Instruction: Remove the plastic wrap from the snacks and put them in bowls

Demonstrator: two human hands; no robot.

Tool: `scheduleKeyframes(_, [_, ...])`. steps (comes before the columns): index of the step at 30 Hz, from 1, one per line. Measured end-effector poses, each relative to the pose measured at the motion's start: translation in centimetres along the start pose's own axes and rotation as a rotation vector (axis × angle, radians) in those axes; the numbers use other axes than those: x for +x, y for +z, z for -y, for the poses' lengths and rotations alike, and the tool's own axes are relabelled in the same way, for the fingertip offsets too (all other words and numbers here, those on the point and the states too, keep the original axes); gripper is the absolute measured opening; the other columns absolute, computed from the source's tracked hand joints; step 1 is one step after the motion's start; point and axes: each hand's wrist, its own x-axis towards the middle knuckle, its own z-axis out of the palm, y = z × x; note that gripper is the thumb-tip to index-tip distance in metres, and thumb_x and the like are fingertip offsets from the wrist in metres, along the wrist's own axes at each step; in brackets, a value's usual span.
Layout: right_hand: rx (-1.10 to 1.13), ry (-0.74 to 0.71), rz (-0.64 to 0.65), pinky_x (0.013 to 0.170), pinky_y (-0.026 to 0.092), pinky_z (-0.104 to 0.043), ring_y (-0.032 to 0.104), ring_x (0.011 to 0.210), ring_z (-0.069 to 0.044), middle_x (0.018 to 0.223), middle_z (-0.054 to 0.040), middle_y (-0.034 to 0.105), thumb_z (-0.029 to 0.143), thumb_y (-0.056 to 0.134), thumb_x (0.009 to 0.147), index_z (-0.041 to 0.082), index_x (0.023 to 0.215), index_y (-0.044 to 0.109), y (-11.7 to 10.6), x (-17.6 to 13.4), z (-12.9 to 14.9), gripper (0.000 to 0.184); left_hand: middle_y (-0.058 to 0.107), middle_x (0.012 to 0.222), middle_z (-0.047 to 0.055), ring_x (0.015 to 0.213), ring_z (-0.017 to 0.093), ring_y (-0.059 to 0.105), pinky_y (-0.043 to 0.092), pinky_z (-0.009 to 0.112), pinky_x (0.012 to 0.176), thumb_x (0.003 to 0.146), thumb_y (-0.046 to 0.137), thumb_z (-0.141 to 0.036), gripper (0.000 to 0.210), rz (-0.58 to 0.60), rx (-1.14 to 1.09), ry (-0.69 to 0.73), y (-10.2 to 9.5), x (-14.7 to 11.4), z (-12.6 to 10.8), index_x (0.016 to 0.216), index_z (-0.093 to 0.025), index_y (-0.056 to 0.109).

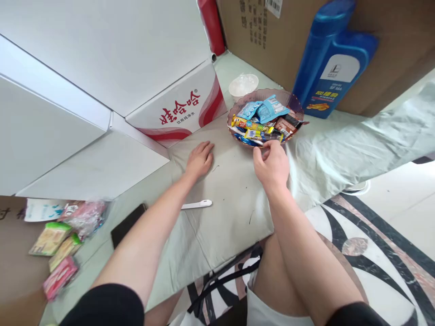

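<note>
A cloth-covered desk point(231, 190) spreads beneath a person's right hand point(273, 165) and left hand point(200, 160), its near edge running on the person's side of both; open cloth lies between the two and back toward that edge. One brown carton point(268, 50) stands well beyond the right hand, while a white carton with red lettering point(180, 113) limits the room just beyond the left. One blue bottle point(326, 77) stands beyond the right hand, off to its right. One translucent pink bowl point(295, 103), heaped with wrapped snacks point(285, 127), sits directly ahead of the right hand. That hand is half open, fingers curled, fingertips at the near rim; whether it grips anything cannot be told. The left rests palm down on the cloth, fingers loosely extended, nothing visible in its hold. One white cup point(243, 85) stands past the bowl. Two light-blue packets point(272, 108) top the heap; two yellow wrappers point(251, 124) lie closer to the right fingertips.
</note>
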Motion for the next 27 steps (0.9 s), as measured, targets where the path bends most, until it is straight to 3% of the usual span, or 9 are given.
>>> scheduleKeyframes(3, [-0.076,0.041,0.052,0.073,0.046,-0.036,0.064,0.087,-0.025,0.103,-0.0074,0.071,0.039,0.054,0.093,0.025,0.107,0.061,0.8,1.2,1.3,0.021,0.054,0.153,0.011,0.143,0.027,0.046,0.033,0.051,0.124,0.098,0.045,-0.019,0.043,-0.007,0.039,-0.025,0.2,-0.9,-0.8,0.139,-0.012,0.053])
scheduleKeyframes(6, [-0.177,0.014,0.102,0.079,0.049,-0.041,0.067,0.094,-0.029,0.107,-0.0095,0.072,0.043,0.052,0.097,0.026,0.111,0.062,1.5,4.5,2.1,0.024,0.053,0.154,0.009,0.147,0.028,0.044,0.034,0.048,0.124,0.098,0.043,-0.021,0.046,0.013,0.083,-0.044,-0.2,-0.8,-1.3,0.141,-0.015,0.056])
scheduleKeyframes(14, [-0.500,-0.210,0.096,0.088,0.049,-0.052,0.066,0.108,-0.039,0.114,-0.0220,0.070,0.043,0.047,0.099,0.016,0.126,0.061,4.5,16.5,4.6,0.040,0.053,0.156,0.007,0.148,0.026,0.043,0.037,0.046,0.122,0.097,0.039,-0.026,0.050,0.040,0.171,-0.066,-0.4,-0.7,-0.7,0.144,-0.021,0.056])
scheduleKeyframes(18, [-0.581,-0.396,0.206,0.095,0.046,-0.052,0.062,0.117,-0.039,0.128,-0.0247,0.064,0.037,0.053,0.097,0.014,0.149,0.043,7.4,19.9,6.0,0.058,0.054,0.154,0.005,0.147,0.025,0.044,0.037,0.045,0.121,0.097,0.040,-0.027,0.049,0.046,0.171,-0.078,-0.4,-0.8,-0.8,0.143,-0.024,0.057])
scheduleKeyframes(20, [-0.582,-0.456,0.276,0.100,0.044,-0.051,0.058,0.124,-0.037,0.141,-0.0240,0.056,0.031,0.057,0.094,0.019,0.161,0.026,8.8,20.3,6.0,0.075,0.054,0.154,0.005,0.147,0.024,0.044,0.037,0.045,0.121,0.097,0.041,-0.027,0.049,0.055,0.163,-0.079,-0.4,-0.9,-0.9,0.143,-0.025,0.057])
scheduleKeyframes(22, [-0.568,-0.424,0.287,0.105,0.041,-0.052,0.054,0.131,-0.037,0.148,-0.0241,0.050,0.028,0.056,0.093,0.021,0.163,0.017,9.8,19.4,5.5,0.080,0.054,0.154,0.005,0.147,0.025,0.043,0.037,0.046,0.120,0.097,0.041,-0.027,0.049,0.057,0.141,-0.074,-0.5,-0.9,-0.8,0.143,-0.025,0.057])
scheduleKeyframes(24, [-0.537,-0.418,0.271,0.110,0.038,-0.053,0.050,0.136,-0.036,0.149,-0.0245,0.049,0.026,0.049,0.096,0.017,0.162,0.024,10.2,17.1,4.3,0.071,0.054,0.154,0.007,0.147,0.027,0.043,0.036,0.048,0.120,0.096,0.041,-0.026,0.048,0.054,0.106,-0.072,-0.6,-0.8,-0.6,0.142,-0.023,0.057])
scheduleKeyframes(27, [-0.509,-0.577,0.240,0.116,0.031,-0.058,0.036,0.148,-0.039,0.159,-0.0237,0.039,0.033,0.049,0.094,0.016,0.157,0.034,9.1,11.1,2.1,0.067,0.053,0.154,0.008,0.146,0.028,0.044,0.034,0.049,0.121,0.097,0.042,-0.025,0.047,0.044,0.042,-0.091,-0.6,-0.9,-0.9,0.140,-0.021,0.059])
